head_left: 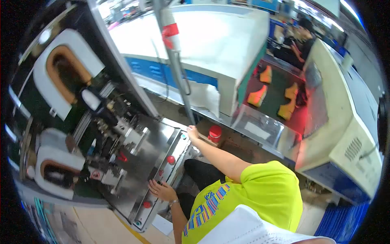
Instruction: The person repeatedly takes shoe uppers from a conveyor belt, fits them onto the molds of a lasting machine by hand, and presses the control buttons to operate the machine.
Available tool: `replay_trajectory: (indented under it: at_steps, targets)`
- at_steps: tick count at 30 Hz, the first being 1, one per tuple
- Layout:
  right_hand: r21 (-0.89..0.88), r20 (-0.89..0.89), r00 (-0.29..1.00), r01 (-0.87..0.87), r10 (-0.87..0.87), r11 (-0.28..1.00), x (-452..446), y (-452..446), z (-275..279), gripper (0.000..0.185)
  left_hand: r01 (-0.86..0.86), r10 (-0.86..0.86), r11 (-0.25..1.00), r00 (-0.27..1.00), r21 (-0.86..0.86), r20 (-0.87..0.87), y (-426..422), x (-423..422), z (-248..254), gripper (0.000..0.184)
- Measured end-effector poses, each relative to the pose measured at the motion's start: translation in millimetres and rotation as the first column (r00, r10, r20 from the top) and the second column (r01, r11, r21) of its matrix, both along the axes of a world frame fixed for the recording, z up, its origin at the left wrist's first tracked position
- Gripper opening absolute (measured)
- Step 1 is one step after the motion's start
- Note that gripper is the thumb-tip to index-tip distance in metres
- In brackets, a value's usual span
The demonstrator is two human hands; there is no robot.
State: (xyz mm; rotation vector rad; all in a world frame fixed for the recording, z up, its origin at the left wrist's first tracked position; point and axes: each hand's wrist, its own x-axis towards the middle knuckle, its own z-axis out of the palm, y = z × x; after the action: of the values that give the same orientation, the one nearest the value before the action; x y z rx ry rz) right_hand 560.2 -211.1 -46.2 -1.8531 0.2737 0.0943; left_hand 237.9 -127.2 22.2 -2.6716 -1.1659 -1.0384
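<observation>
My left hand (162, 190) lies on the front control panel (152, 187) of a machine, fingers spread and nothing held. It sits between a red button (146, 204) and a larger red knob (171, 160). At the panel's far end, my right hand (193, 132) is beside a green button (183, 137). Its fingers look loosely extended, with nothing visible in them; contact with the button cannot be made out. Behind the panel, a metal work plate (148, 152) carries clamp-like mechanisms (132, 136). Two white U-shaped parts with brown inner edges (61, 61) stand above them.
A grey pole (176, 71) rises beyond my right hand. To the right, a conveyor (268, 116) carries several orange-lit shoe pieces (257, 96) beside a cream machine housing (341, 122). A person (298, 44) sits at its far end. A red container (215, 132) stands low nearby.
</observation>
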Motion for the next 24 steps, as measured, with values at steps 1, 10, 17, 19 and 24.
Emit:
replay_trajectory:
  at_steps: [1,10,17,19,24]
  targets:
    - [0.027,0.029,0.997,0.064,-0.065,0.998,-1.0,4.2,-3.9,0.033,0.017,-0.017,1.0,1.0,0.018,0.004,0.9,1.2,-3.4,0.039]
    - [-0.304,0.383,0.923,0.161,-0.034,0.939,-35.0,-4.9,36.3,0.019,-0.002,0.002,1.0,1.0,0.006,-0.009,-0.1,1.2,-1.4,0.035]
    - [-0.185,0.376,0.921,0.183,-0.102,0.966,-37.5,-4.1,35.9,0.019,0.021,-0.021,1.0,1.0,0.023,0.015,-0.9,2.1,0.7,0.021]
    - [-0.18,0.359,0.931,0.139,-0.066,0.974,-35.2,-4.6,31.1,0.019,0.038,-0.038,0.999,0.999,0.034,0.023,1.2,2.3,0.6,0.018]
    - [-0.07,0.284,0.958,-0.013,0.033,0.997,-30.0,-21.1,21.7,0.028,0.058,-0.058,0.998,0.998,0.035,0.018,0.3,2.7,2.0,0.012]
